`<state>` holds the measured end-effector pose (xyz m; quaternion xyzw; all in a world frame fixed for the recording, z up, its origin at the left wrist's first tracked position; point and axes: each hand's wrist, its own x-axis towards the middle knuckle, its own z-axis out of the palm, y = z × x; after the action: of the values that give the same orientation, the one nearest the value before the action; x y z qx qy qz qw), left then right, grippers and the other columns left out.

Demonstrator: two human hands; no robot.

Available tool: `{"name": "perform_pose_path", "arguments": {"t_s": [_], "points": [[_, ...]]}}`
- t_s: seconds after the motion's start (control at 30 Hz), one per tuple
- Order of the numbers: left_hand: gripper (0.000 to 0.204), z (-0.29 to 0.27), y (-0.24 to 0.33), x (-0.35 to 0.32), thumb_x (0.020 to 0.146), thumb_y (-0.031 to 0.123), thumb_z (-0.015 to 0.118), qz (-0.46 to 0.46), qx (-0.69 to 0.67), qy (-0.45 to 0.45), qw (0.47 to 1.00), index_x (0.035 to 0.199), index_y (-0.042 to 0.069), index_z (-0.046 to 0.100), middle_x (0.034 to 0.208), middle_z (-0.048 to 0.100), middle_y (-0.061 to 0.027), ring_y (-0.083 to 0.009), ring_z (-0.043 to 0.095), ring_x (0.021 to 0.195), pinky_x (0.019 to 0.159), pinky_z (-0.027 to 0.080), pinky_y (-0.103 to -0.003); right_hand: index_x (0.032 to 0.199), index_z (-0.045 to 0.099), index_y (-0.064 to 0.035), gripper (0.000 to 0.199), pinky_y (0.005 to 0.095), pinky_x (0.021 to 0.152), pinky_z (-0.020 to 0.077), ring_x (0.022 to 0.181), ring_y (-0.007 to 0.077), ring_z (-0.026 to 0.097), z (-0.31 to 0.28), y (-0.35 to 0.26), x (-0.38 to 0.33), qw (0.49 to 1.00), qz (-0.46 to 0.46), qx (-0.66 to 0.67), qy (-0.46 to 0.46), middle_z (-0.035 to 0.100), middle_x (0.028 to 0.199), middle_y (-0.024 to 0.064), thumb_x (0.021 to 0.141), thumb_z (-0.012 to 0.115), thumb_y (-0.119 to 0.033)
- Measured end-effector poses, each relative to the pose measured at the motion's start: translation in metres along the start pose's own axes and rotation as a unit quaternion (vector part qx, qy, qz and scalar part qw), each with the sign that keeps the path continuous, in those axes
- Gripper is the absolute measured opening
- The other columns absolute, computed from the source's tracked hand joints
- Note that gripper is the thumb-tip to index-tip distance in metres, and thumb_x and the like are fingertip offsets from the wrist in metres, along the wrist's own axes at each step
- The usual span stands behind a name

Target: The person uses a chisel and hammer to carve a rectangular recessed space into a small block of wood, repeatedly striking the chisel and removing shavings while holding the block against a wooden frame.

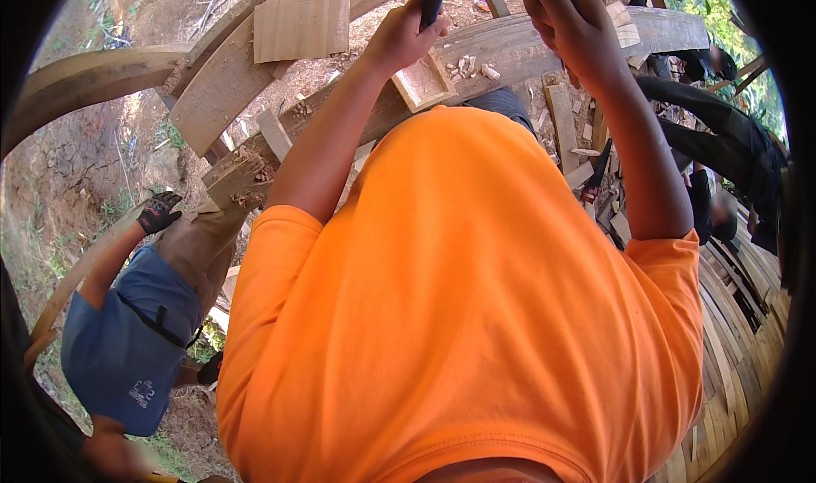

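My left hand (399,39) is closed around the dark handle (432,3) of a tool, its rounded end pointing up. The tool's working end is hidden below the fist, so its kind does not show. My right hand (581,32) is raised at the top edge with its fingers curled; what they hold, if anything, is hidden. Under both hands a thick wooden beam (544,51) runs across. A pale wooden piece with a shallow recess (422,82) lies below my left hand, and wood chips (467,68) are scattered beside it.
A square board (301,25) rests on curved timbers (106,68) at upper left. At left stands a person in a blue shirt (140,338) and dark gloves. Other people in dark clothing (722,117) are at right, near stacked planks (722,347). Offcuts (563,126) lie below the beam.
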<state>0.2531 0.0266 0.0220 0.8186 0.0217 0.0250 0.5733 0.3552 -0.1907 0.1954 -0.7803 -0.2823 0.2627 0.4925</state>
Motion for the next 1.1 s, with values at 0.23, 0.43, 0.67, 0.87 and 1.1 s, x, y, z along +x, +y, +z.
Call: {"name": "perform_pose_path", "arguments": {"t_s": [0.23,0.43,0.67,0.87,1.1], "points": [[0.017,-0.002,-0.002,0.006,0.100,0.018,0.065,0.004,-0.008,-0.016,1.000,0.108,0.006,0.055,0.089,0.073,-0.0068,-0.0177,0.073,0.089,0.083,0.055,-0.035,0.127,0.069,-0.0114,0.041,0.0245,0.054,0.0320,0.059,0.0041,0.038,0.003,-0.008,0.012,0.998,0.039,-0.024,-0.040,0.044,0.068,-0.0054,0.110,0.049,-0.043],[0.018,0.001,0.005,0.008,0.100,0.017,0.065,0.008,-0.025,-0.056,0.998,0.109,0.006,0.055,0.088,0.073,-0.0065,-0.0176,0.072,0.088,0.084,0.054,-0.034,0.127,0.068,-0.0106,0.043,0.0231,0.050,0.0288,0.053,0.0027,0.035,0.002,0.025,0.021,0.986,-0.027,-0.137,-0.086,0.040,0.063,-0.0066,0.112,0.044,-0.043],[0.015,0.002,0.008,0.015,0.100,0.016,0.064,-0.003,-0.043,-0.065,0.997,0.108,0.006,0.055,0.087,0.072,-0.0070,-0.0177,0.072,0.087,0.084,0.054,-0.034,0.132,0.065,-0.0119,0.043,0.0227,0.048,0.0266,0.051,0.0021,0.033,-0.008,0.026,0.009,0.988,0.024,-0.121,-0.091,0.036,0.062,-0.0077,0.112,0.044,-0.044],[0.014,0.003,-0.003,0.020,0.101,0.014,0.063,0.015,-0.025,-0.073,0.997,0.109,0.006,0.054,0.086,0.071,-0.0070,-0.0173,0.072,0.086,0.082,0.054,-0.034,0.133,0.064,-0.0097,0.043,0.0219,0.049,0.0272,0.053,0.0014,0.033,-0.010,0.048,0.009,0.993,0.025,-0.070,-0.087,0.036,0.063,-0.0078,0.112,0.046,-0.042],[0.019,0.003,0.006,0.020,0.100,0.015,0.064,-0.006,-0.051,-0.071,0.996,0.110,0.004,0.053,0.086,0.070,-0.0076,-0.0166,0.071,0.084,0.081,0.053,-0.034,0.132,0.065,-0.0093,0.043,0.0221,0.049,0.0292,0.051,0.0020,0.035,-0.011,0.016,0.009,0.997,0.036,-0.033,-0.056,0.040,0.063,-0.0075,0.112,0.045,-0.042]]}}
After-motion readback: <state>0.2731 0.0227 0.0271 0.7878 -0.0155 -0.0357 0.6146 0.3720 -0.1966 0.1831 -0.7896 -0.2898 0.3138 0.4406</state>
